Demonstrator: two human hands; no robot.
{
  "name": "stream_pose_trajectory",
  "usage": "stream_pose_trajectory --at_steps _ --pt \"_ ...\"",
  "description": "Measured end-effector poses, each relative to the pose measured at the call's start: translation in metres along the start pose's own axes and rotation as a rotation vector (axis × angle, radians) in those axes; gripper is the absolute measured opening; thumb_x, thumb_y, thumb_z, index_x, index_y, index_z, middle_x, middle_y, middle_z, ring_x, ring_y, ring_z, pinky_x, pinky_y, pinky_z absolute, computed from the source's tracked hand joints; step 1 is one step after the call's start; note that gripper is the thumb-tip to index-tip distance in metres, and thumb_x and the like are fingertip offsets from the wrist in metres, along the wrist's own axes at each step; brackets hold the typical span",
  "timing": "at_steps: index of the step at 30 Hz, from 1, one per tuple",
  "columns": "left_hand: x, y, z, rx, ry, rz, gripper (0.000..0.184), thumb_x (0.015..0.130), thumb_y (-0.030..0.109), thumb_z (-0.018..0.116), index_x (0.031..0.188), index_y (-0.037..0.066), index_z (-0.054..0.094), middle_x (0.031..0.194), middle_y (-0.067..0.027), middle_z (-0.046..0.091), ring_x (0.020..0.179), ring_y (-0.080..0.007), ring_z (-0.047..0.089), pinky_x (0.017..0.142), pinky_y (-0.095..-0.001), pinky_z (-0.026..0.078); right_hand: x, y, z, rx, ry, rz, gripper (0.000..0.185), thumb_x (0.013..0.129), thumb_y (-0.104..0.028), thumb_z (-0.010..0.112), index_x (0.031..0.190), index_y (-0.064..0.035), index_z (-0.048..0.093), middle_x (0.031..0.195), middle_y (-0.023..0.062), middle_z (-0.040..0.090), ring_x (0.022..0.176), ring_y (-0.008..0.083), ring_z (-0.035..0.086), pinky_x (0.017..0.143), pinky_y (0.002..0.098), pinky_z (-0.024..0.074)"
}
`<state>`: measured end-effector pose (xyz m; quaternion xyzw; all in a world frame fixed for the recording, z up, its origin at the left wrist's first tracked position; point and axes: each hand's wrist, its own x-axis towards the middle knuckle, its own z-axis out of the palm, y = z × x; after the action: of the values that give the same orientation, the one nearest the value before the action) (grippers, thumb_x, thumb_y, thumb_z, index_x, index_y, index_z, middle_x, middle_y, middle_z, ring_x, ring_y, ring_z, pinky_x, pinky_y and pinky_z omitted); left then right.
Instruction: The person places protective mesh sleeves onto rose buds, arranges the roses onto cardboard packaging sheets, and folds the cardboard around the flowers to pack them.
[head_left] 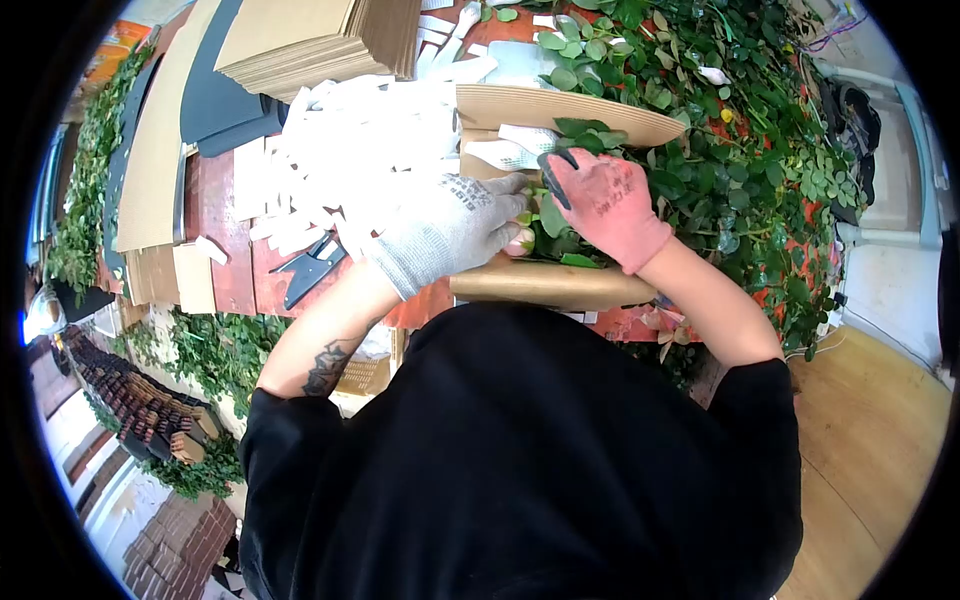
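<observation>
Left hand, grey-white glove: fingers part-curled beside a pale bud; grip hidden, cannot tell. Right hand, pink glove with dark fingertips: bent over leaves; hold likewise cannot be told. Pale bud: between the raised sides of a cardboard wrap on the red bench, below white-sleeved heads. Risks, as judged: bud bruised, should the left fingers press inward; leaves creased or torn, should the right hand drag; wrap skewed by uneven pushing; loose white strips, heaped just beside the wrap, caught up by the left glove.
</observation>
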<state>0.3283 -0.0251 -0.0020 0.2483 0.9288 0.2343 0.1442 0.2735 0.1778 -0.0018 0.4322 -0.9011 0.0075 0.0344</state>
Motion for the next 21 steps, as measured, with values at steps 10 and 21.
stream_pose_trajectory --at_steps 10,21 --pt "0.000 0.007 -0.011 0.044 -0.047 -0.029 0.036 0.090 0.033 0.050 0.107 0.006 0.065 0.122 -0.0091 0.059 0.092 -0.0284 0.065 0.083 -0.0404 0.050 0.021 0.009 0.038 -0.174 0.043 -0.182 0.027 0.081 -0.017 0.051 0.105 -0.0055 0.054 0.098 0.0064 0.060 0.082 0.0239 0.063 0.068 0.0323 0.0503" --pt "-0.004 0.003 -0.003 0.081 -0.071 -0.087 0.034 0.089 0.034 0.052 0.107 0.009 0.066 0.124 -0.0060 0.059 0.089 -0.0279 0.065 0.081 -0.0379 0.050 0.007 0.016 0.000 -0.122 0.118 -0.117 0.015 0.076 -0.018 0.060 0.089 -0.0120 0.056 0.086 0.0053 0.059 0.073 0.0223 0.062 0.061 0.0319 0.0499"
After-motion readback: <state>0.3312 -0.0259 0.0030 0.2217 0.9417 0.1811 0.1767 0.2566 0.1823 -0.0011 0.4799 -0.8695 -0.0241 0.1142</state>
